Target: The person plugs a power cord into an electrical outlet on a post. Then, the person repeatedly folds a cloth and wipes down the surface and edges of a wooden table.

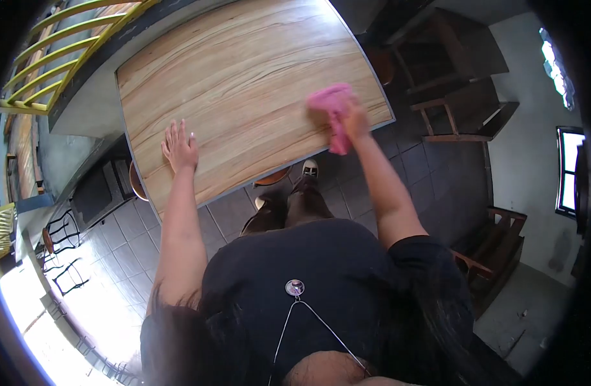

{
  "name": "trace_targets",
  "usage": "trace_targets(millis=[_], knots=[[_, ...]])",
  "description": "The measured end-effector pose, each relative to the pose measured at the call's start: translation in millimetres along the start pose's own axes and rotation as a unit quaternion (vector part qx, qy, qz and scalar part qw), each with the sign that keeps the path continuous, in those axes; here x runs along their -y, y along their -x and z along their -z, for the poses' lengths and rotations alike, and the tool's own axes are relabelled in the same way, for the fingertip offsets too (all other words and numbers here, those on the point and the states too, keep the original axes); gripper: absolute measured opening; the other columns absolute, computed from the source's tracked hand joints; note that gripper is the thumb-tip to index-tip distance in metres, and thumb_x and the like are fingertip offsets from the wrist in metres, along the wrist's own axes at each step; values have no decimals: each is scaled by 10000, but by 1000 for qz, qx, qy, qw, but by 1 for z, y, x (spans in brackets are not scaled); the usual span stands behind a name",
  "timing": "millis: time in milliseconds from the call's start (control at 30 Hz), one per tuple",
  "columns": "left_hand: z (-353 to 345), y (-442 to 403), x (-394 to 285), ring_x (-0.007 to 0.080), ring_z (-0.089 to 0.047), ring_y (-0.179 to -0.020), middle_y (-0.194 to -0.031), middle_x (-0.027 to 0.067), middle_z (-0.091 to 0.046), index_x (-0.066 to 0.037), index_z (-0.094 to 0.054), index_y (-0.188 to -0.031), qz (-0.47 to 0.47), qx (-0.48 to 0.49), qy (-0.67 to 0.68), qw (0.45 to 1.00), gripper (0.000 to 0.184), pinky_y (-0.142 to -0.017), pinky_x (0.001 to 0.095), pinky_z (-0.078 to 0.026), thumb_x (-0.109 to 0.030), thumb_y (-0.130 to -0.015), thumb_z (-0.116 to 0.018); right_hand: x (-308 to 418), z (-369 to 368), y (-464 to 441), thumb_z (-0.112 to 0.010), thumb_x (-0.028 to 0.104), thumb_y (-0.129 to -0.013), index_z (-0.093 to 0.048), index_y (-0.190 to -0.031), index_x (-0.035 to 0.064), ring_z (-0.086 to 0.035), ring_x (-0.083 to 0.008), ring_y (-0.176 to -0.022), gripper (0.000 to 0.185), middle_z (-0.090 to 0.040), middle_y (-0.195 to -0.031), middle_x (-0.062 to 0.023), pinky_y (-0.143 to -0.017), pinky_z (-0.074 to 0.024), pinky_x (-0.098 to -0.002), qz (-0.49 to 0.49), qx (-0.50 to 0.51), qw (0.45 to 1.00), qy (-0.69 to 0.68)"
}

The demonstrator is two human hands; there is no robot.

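Observation:
A wood-patterned table with a dark edge lies in front of me. My left hand rests flat on its near left part, fingers spread, holding nothing. Over the near right part of the tabletop, my right hand grips a pink cloth, slightly blurred by motion. Part of the cloth is bunched on the wood, and its lower end hangs towards the table's near edge. The fingers of my right hand are partly hidden by the cloth.
Yellow metal railings stand beyond the table's left side. Wooden chairs are at the right, with a wooden bench lower down. My feet are on the grey tiled floor by the table's near edge.

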State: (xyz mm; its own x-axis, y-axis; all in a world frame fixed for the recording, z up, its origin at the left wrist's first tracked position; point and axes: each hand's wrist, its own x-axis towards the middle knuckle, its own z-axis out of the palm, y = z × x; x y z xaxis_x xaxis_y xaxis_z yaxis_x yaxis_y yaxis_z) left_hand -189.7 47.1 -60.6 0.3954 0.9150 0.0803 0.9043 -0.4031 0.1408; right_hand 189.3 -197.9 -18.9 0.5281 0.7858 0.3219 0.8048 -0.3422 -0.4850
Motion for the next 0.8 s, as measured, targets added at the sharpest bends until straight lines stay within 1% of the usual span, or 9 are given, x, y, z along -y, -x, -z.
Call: trace_targets(millis=[67, 200, 267, 367, 467, 567, 633, 667, 800], knots=[[1, 0, -1, 208, -175, -1341, -1454, -12, -205, -297, -273, -1372, 1, -1, -3, 1000, 521, -1063, 470, -97, -335, -870, -407, -56, 25, -7, -574, 63, -733, -549, -1165, 130, -471, -347, -1101, 438, -521, -1174, -163, -932, -395, -386, -77, -41, 995, 52], [-2, 2, 2, 217, -176, -1340, -1455, -21, -200, -293, -276, -1369, 0, -3, -5, 1000, 524, -1064, 464, -107, -338, -867, -418, -42, 33, -12, -591, 36, -702, -550, -1173, 163, -487, -327, -1094, 489, -529, -1177, -138, -913, -405, -405, -66, -46, 996, 42], [-5, -1, 5, 218, -172, -1340, -1448, -9, -213, -286, -278, -1367, 16, 7, 5, 1000, 530, -1065, 477, -102, -350, -864, -433, -9, 45, -20, -588, 15, -689, -542, -1184, 151, -471, -326, -1123, 515, -517, -1206, -117, -946, -381, -395, 83, -35, 996, 22], [-3, -15, -10, 239, -151, -1342, -1437, 17, -223, -263, -282, -1364, 83, 45, 19, 995, 561, -1065, 501, -88, -389, -849, -467, 2, 79, -47, -591, 7, -678, -542, -1178, 127, -450, -330, -1142, 517, -514, -1210, -116, -968, -360, -388, 121, -153, 976, 95], [1, -33, -48, 277, -116, -1345, -1434, 46, -207, -231, -284, -1362, 133, 47, 21, 990, 622, -1059, 527, -73, -449, -821, -498, -10, 96, -78, -583, -17, -687, -540, -1178, 95, -466, -333, -1122, 505, -539, -1172, -140, -986, -349, -390, 120, -158, 980, 25], [-3, -59, -89, 299, -91, -1345, -1440, 60, -175, -207, -275, -1365, 142, 22, 21, 989, 681, -1050, 555, -59, -497, -796, -511, -31, 76, -67, -574, 111, -729, -447, -1261, 99, -397, -355, -1185, 547, -452, -1263, -169, -1009, -297, -437, -23, 171, 984, -43], [-9, -78, -110, 305, -84, -1344, -1446, 62, -156, -198, -266, -1369, 152, 14, 26, 988, 705, -1044, 569, -54, -513, -787, -511, -33, 38, -36, -591, 237, -707, -369, -1313, 116, -297, -371, -1252, 656, -354, -1345, -161, -1038, -216, -486, 82, 206, 967, 128], [-12, -83, -117, 302, -91, -1343, -1444, 60, -165, -199, -255, -1372, 171, 11, 30, 985, 709, -1037, 582, -53, -513, -788, -505, -24, 28, -20, -608, 358, -672, -343, -1329, 159, -243, -382, -1279, 736, -317, -1377, -118, -1018, -140, -589, 65, 159, 978, 116], [0, -86, -139, 294, -101, -1340, -1437, 61, -183, -198, -231, -1380, 203, 15, -7, 979, 714, -1025, 605, -51, -500, -790, -495, -26, 12, -26, -636, 354, -645, -374, -1314, 172, -227, -356, -1299, 741, -322, -1377, -104, -1029, -118, -579, 56, 121, 984, 119]])
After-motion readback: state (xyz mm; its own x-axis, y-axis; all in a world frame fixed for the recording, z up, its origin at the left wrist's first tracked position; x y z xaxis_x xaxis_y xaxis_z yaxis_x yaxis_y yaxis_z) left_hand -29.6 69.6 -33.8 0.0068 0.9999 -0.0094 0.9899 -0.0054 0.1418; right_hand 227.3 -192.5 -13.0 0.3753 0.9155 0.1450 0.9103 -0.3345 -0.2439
